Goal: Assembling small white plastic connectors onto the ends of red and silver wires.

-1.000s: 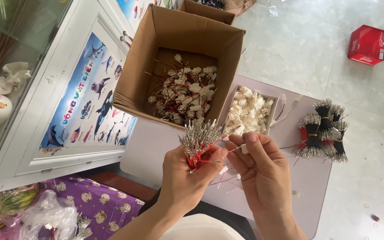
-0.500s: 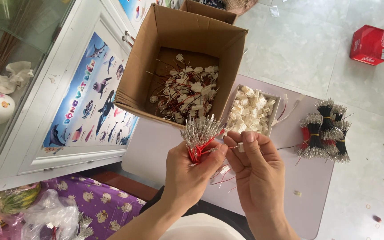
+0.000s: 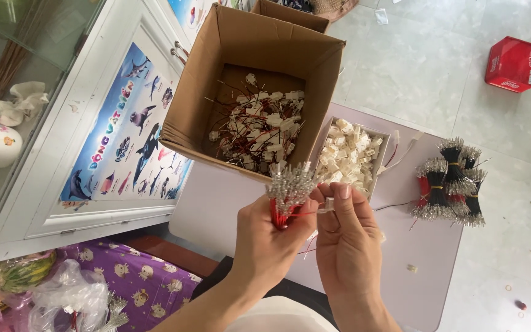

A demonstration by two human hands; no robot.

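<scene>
My left hand grips a bundle of red wires upright, their metal-tipped ends fanned out above the fist. My right hand is beside it, touching it, and pinches a small white connector with a single red wire between thumb and fingers. Both hands hover over the near edge of a pale lilac table, just in front of a small white tray of white plastic connectors.
An open cardboard box holding several finished wired connectors stands at the table's far left. Bundles of black and red wires lie at the right. A white cabinet with a sea-animal poster is left; a red box sits on the tiled floor.
The hands stay together over the table's near edge; the right fingers have shifted slightly around the connector. The view has drifted a little.
</scene>
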